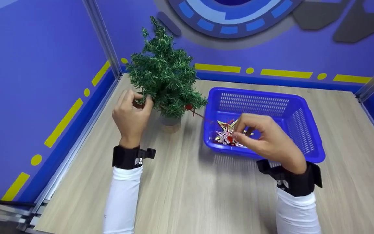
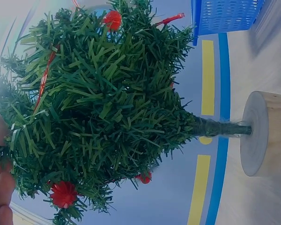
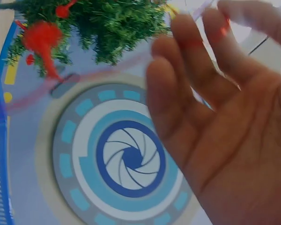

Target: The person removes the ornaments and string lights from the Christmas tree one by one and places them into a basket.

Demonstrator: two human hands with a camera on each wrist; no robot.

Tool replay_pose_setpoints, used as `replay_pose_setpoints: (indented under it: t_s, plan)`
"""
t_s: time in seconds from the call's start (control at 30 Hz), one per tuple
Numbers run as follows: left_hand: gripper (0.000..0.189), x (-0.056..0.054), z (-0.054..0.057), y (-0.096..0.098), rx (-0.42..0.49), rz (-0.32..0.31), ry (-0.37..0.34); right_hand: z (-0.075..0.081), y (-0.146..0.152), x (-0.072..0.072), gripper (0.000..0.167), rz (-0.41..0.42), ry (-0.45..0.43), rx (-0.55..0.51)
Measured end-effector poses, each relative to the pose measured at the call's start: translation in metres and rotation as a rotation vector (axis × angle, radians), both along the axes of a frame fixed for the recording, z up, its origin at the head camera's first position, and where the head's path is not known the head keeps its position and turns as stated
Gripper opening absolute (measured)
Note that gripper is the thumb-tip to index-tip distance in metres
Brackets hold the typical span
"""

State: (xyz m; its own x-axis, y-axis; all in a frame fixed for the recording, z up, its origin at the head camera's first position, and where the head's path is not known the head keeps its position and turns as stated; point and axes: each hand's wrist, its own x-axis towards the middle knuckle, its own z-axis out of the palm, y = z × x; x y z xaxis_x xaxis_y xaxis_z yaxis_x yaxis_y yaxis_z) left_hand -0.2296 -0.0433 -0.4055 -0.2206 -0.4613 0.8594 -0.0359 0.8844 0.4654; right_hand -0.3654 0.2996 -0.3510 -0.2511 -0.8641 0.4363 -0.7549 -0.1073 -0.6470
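A small green artificial Christmas tree (image 1: pixel 164 68) stands upright on a round wooden base (image 2: pixel 271 133). Red bead-like ornaments (image 2: pixel 64 194) on a thin red cord (image 2: pixel 46 80) sit among its branches. My left hand (image 1: pixel 131 112) pinches a branch tip low on the tree's left side; in the left wrist view only its fingertips (image 2: pixel 1 183) show. Over the blue basket (image 1: pixel 307 130), my right hand (image 1: pixel 265 136) pinches the red cord, which stretches across from the tree. One red ornament (image 3: pixel 42 40) hangs blurred in the right wrist view.
Gold and silver glitter stars (image 1: pixel 222 135) lie in the basket's left part, partly behind the right hand. The basket stands right of the tree on a wood-grain table (image 1: pixel 187 188). Blue panels (image 1: pixel 44 81) wall off the left and the back.
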Motion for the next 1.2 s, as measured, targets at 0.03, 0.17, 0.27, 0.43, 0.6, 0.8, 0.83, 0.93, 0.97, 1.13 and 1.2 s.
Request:
replay_pose_setpoints:
  t_s: [0.03,0.17,0.27,0.43,0.6,0.8,0.83,0.93,0.97,1.13,1.2]
  plan:
    - [0.022,0.001,0.0,-0.001,0.005,0.0,0.0,0.001,0.001,0.001,0.015,0.032,0.004,0.033]
    - [0.021,0.003,0.0,-0.003,0.027,-0.002,-0.005,0.004,0.003,0.009,0.018,0.128,0.03,0.133]
    - [0.02,0.005,0.0,-0.005,0.043,-0.001,-0.014,0.006,0.002,0.015,0.02,0.174,0.058,0.167]
    - [0.019,0.007,0.0,-0.006,0.057,0.0,-0.028,0.005,-0.004,0.022,0.023,0.27,0.079,0.15]
    - [0.019,0.009,-0.001,-0.007,0.061,-0.009,-0.037,0.003,-0.011,0.029,0.022,0.386,0.094,0.087]
    - [0.018,0.011,-0.001,-0.01,0.069,-0.031,-0.057,0.0,-0.015,0.034,0.018,0.507,0.04,0.034]
    - [0.018,0.011,-0.001,-0.01,0.069,-0.034,-0.062,0.0,-0.015,0.035,0.017,0.514,0.034,0.028]
    - [0.019,0.011,0.001,-0.011,0.058,-0.049,-0.083,0.0,-0.016,0.034,0.017,0.499,0.032,0.002]
    - [0.019,0.011,0.001,-0.012,0.051,-0.056,-0.09,0.0,-0.016,0.034,0.017,0.487,0.034,-0.01]
    - [0.021,0.011,0.002,-0.016,0.033,-0.135,-0.081,0.001,-0.014,0.031,0.02,0.466,0.035,-0.083]
    - [0.022,0.011,0.002,-0.019,0.043,-0.168,-0.053,0.001,-0.013,0.03,0.021,0.46,0.034,-0.102]
